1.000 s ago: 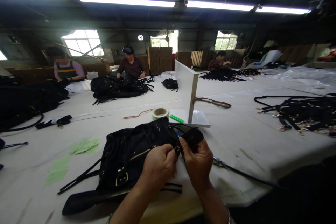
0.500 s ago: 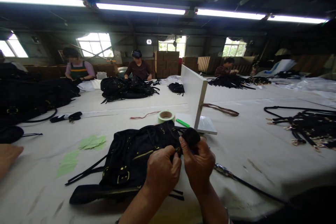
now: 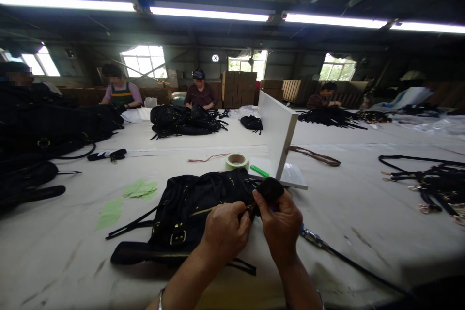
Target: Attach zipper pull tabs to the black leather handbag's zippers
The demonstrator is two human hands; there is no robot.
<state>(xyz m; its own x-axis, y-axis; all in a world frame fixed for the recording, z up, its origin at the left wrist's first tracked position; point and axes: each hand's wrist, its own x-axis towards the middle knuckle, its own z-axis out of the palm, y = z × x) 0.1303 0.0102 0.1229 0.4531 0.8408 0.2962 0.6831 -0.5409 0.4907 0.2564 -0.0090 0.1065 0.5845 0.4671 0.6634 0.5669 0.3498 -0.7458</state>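
A black bag (image 3: 203,196) with gold zips and buckles lies on the pale table in front of me. My left hand (image 3: 227,227) is closed at its right end, the fingertips pinching near a gold fitting; what exactly they grip is hidden. Between thumb and fingers, my right hand (image 3: 281,220) holds up a rounded black end piece (image 3: 269,190) of the bag. The hands are close together. Just right of my right hand is a metal hose coupling (image 3: 313,237) with a blue part and a black hose; whether the hand touches it I cannot tell.
A white upright board (image 3: 278,131) stands behind the bag, beside a tape roll (image 3: 237,161) and a green cutter (image 3: 259,171). Green paper slips (image 3: 140,189) lie left. Black bags (image 3: 54,126) are heaped farther left, black straps (image 3: 432,184) right. Several co-workers sit across the table.
The view has swung slightly left, shifting everything to the right. Both hands keep their grips on the bag. Another person's hand at the left edge is gone from view.
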